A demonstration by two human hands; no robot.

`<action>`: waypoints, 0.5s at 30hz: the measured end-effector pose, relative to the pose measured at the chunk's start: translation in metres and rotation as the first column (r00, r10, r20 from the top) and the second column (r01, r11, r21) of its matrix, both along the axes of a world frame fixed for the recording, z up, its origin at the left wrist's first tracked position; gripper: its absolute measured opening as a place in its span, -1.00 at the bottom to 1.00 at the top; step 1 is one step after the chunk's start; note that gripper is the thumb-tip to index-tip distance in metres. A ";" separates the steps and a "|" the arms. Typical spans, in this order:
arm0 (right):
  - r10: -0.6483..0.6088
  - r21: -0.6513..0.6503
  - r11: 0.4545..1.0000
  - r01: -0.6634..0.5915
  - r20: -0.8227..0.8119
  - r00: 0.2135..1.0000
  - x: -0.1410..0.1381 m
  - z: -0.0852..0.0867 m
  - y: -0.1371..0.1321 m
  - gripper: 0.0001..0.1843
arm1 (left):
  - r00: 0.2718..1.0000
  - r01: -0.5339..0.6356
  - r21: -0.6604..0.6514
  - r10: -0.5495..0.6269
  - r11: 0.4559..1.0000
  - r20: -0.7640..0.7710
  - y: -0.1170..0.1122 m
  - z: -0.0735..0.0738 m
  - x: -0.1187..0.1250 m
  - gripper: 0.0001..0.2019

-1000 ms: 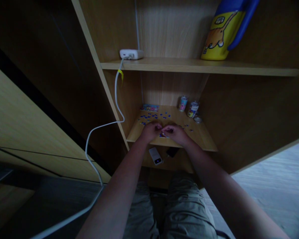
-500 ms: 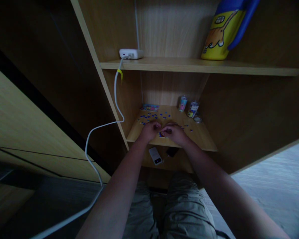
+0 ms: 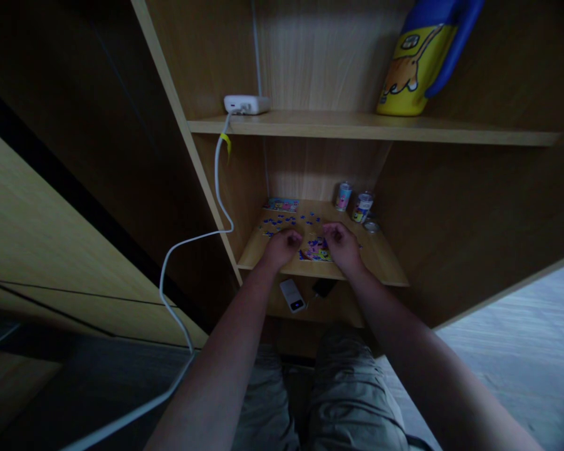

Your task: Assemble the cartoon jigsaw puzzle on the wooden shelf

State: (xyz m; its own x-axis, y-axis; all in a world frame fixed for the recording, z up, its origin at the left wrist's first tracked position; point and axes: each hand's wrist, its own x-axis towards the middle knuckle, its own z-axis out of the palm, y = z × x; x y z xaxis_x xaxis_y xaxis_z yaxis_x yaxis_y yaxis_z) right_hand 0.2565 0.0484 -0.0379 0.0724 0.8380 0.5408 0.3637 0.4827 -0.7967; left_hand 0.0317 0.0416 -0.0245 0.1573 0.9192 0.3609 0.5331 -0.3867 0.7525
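A partly joined jigsaw puzzle (image 3: 314,252), purple, yellow and blue, lies near the front edge of the lower shelf. My left hand (image 3: 283,246) is beside its left end, fingers curled in towards the thumb; anything between them is too small to make out. Over the puzzle's right end is my right hand (image 3: 342,244), its thumb and fingertips drawn together, and what they pinch is hidden. Several loose blue-backed puzzle pieces (image 3: 279,220) are scattered behind my left hand. A colourful picture card (image 3: 282,205) rests at the back left of that shelf.
Two small printed cans (image 3: 343,196) (image 3: 362,207) stand at the back right by a round lid (image 3: 371,226). Below are a white device (image 3: 292,295) and a dark one (image 3: 324,287). Above, a white charger (image 3: 247,104) trails a cable (image 3: 188,239) near a yellow-blue mug (image 3: 411,69).
My hands were close together over the puzzle. The right one has moved right and slightly back, uncovering the joined pieces, while the left has stayed nearly in place.
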 end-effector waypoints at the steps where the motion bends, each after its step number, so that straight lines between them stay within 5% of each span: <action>1: -0.036 0.010 0.999 0.036 -0.038 0.999 0.001 0.001 0.000 -0.57 | 1.000 -0.006 -0.003 0.006 1.000 0.008 0.000 0.000 0.000 -0.88; 7: -0.192 -0.016 0.981 0.191 -0.113 0.975 0.026 0.002 0.001 -0.50 | 0.998 -0.046 -0.010 0.047 0.999 0.044 0.001 0.000 -0.002 -0.87; 15: -0.270 -0.145 0.927 0.345 0.381 0.884 0.104 -0.008 -0.019 -0.60 | 0.993 -0.084 0.012 0.083 0.996 0.079 0.004 -0.001 -0.004 -0.86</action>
